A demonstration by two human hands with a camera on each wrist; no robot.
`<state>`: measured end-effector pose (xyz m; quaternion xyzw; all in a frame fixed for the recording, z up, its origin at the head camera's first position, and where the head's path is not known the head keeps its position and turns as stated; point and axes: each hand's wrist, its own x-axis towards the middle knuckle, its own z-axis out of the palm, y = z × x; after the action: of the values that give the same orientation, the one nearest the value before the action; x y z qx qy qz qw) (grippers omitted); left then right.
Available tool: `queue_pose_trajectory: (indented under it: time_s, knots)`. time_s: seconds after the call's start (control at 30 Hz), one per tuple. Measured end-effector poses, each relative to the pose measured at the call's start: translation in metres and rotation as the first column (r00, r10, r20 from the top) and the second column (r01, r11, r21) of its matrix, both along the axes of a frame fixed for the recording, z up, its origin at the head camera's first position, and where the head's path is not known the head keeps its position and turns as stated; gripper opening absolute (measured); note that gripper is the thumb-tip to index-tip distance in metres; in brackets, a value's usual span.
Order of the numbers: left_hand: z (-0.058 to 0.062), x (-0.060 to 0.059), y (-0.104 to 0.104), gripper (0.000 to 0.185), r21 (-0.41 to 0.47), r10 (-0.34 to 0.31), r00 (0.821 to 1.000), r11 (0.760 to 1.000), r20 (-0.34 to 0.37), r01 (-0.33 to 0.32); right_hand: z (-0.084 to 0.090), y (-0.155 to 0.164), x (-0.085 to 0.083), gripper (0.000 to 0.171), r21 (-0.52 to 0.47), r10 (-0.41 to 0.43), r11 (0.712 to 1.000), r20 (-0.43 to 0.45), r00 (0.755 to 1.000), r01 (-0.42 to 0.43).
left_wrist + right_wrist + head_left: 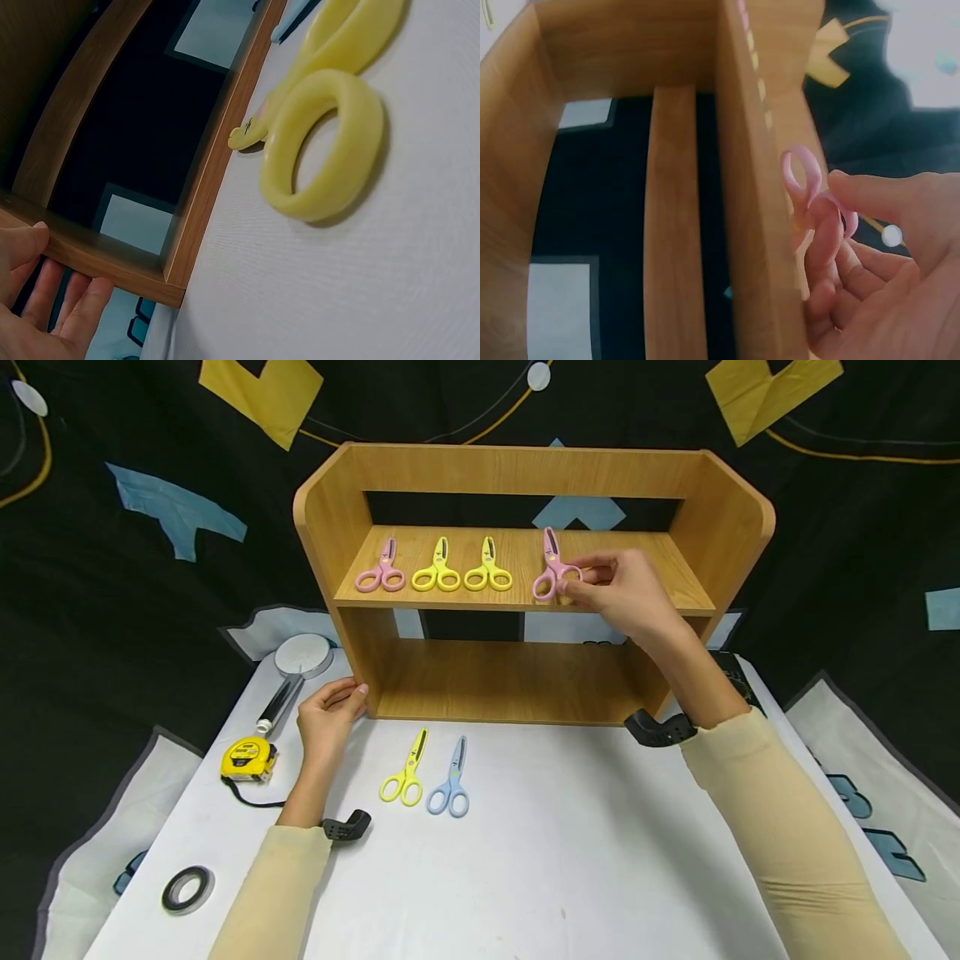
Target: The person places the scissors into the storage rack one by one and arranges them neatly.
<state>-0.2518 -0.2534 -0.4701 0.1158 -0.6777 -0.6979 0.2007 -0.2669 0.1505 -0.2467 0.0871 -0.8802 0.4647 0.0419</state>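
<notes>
Left hand [330, 714] at shelf edge [351, 639] — right hand [622, 592] with pink scissors [553, 562]

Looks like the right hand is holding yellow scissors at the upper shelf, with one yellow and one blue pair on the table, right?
Not quite: the head view shows the right hand holding pink scissors at the upper shelf, with one yellow pair and one blue pair on the table.

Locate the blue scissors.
In the head view, the blue scissors lie on the table in front of the shelf, just right of yellow scissors.
</notes>
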Motion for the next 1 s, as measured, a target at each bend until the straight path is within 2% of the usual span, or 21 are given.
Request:
queue_pose_trajectory:
  time_s: [0.2,0.33,0.47,0.57,0.73,0.9,1.0]
  knots:
    - [-0.002,-0.002,0.003,0.035,-0.007,0.014,1.0,1.0,-0.003,-0.014,-0.002,-0.006,-0.027,0.042,-0.01,-0.006,1.0,0.048,0.999,0.007]
    - [-0.004,-0.003,0.005,0.034,-0.021,0.016,1.0,1.0,0.0,-0.016,-0.005,-0.007,-0.035,0.041,0.088,-0.008,0.996,0.027,1.0,0.006]
    - [-0.005,-0.003,0.005,0.033,-0.018,0.021,1.0,1.0,-0.001,-0.021,-0.007,-0.007,-0.039,0.043,0.222,0.018,0.975,0.006,1.0,-0.019]
    - [-0.004,-0.003,0.005,0.032,-0.016,0.022,1.0,1.0,-0.005,-0.022,-0.008,-0.007,-0.037,0.046,0.232,0.025,0.972,0.004,1.0,-0.025]
    - [-0.003,-0.002,0.004,0.034,-0.031,0.021,1.0,0.999,0.011,-0.021,-0.015,0.0,-0.02,0.052,0.112,0.003,0.994,-0.078,0.997,0.006]
    - [-0.003,-0.001,0.003,0.036,-0.046,0.02,1.0,0.999,0.024,-0.018,-0.03,0.007,0.018,0.041,0.059,0.028,0.998,-0.218,0.975,-0.015]
    - [-0.002,0.0,0.002,0.035,-0.036,0.023,0.999,0.999,0.027,-0.022,-0.045,0.007,0.041,0.037,0.071,0.086,0.995,-0.229,0.97,-0.071]
